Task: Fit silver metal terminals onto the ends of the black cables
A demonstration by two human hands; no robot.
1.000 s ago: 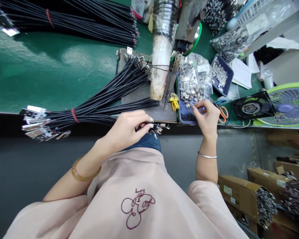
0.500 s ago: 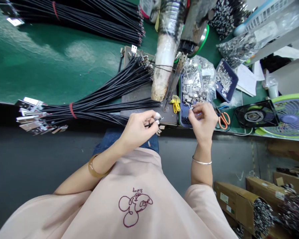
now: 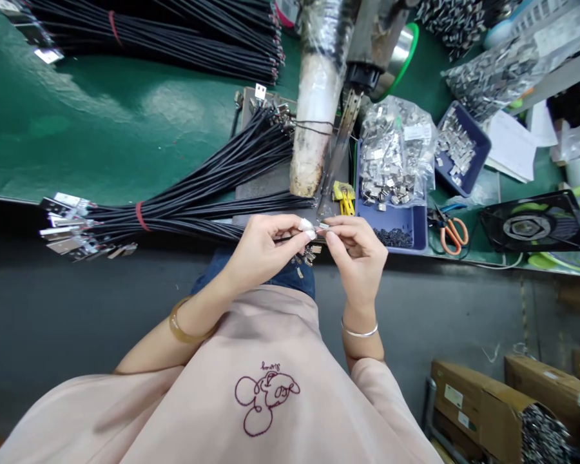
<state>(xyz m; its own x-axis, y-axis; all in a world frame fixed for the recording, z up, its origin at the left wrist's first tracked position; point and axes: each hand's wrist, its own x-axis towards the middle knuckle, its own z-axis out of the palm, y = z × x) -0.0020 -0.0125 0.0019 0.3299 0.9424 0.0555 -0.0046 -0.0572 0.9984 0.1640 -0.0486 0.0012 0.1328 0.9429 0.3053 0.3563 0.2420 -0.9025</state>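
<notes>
Where table edge (image 3: 14, 195) drops to floor (image 3: 406, 309), left fingers (image 3: 290, 249) pinch cable (image 3: 283, 239), right fingers (image 3: 338, 247) connector (image 3: 323, 225)

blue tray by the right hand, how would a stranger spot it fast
On the green table, look just past the right hand. The tray sits at the front edge, left of the black fan. Unlike the smaller tray, it holds a clear bag.

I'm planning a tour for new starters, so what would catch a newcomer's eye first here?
Probably the stained white pipe jutting in from the top middle over the green bench. Next, the nearer black cable bundle, bound with a red band, fanning from left toward the middle. Then the left hand and right hand, fingertips close together at the bench's front edge, the right pinching a small metal piece.
</notes>
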